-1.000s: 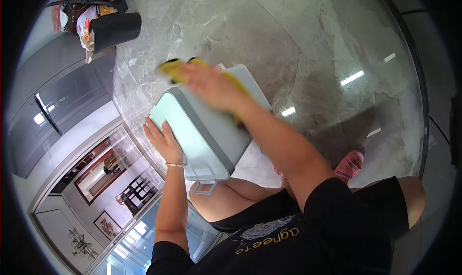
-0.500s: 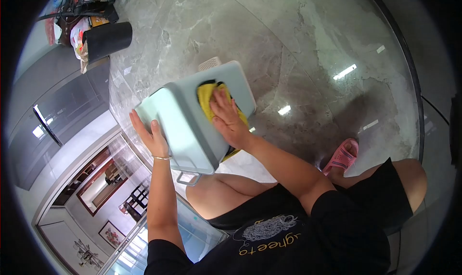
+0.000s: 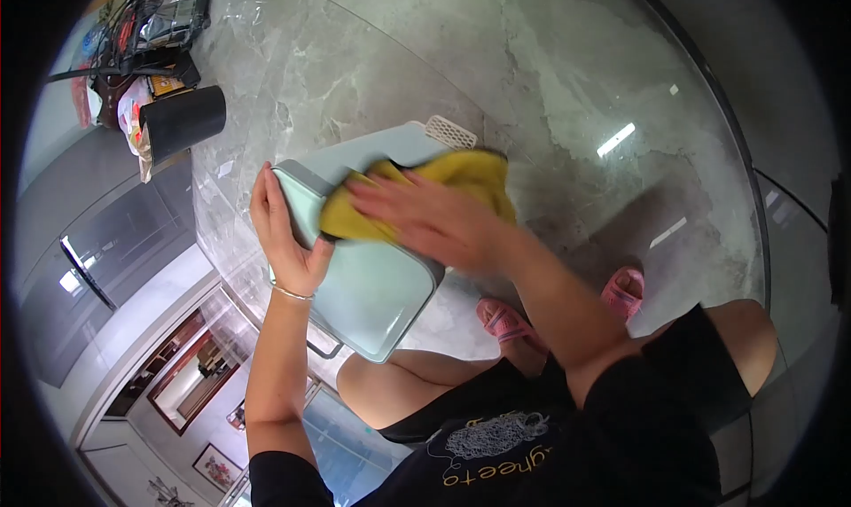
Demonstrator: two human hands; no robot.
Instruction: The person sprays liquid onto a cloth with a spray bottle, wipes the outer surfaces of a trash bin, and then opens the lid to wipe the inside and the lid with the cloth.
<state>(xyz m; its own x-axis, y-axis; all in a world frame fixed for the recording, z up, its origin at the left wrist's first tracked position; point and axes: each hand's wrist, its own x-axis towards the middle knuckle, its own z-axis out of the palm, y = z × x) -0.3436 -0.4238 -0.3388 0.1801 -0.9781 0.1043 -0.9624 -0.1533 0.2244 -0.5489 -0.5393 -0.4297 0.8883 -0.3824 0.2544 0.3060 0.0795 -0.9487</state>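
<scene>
A pale green and grey plastic box (image 3: 368,299) is tilted in front of my knees. My left hand (image 3: 288,232) grips its left rim, with the fingers along the outer edge and the thumb on the pale green face. My right hand (image 3: 434,219), blurred by motion, presses a yellow cloth (image 3: 470,175) with dark edging onto the upper part of the box. The cloth spreads past the right side of the box, and it hides part of the surface below. At the far end of the box shows a beige perforated handle (image 3: 450,132).
A black cylindrical bin (image 3: 184,123) stands at the upper left beside bags and a pile of items (image 3: 164,28). Glossy marble floor (image 3: 567,81) surrounds the box. Pink slippers (image 3: 507,321) are on my feet. Grey cabinets line the left.
The box has turned and tipped, showing its pale green face nearer me. My right hand and the cloth have moved across it. My left hand has shifted its hold on the rim.
</scene>
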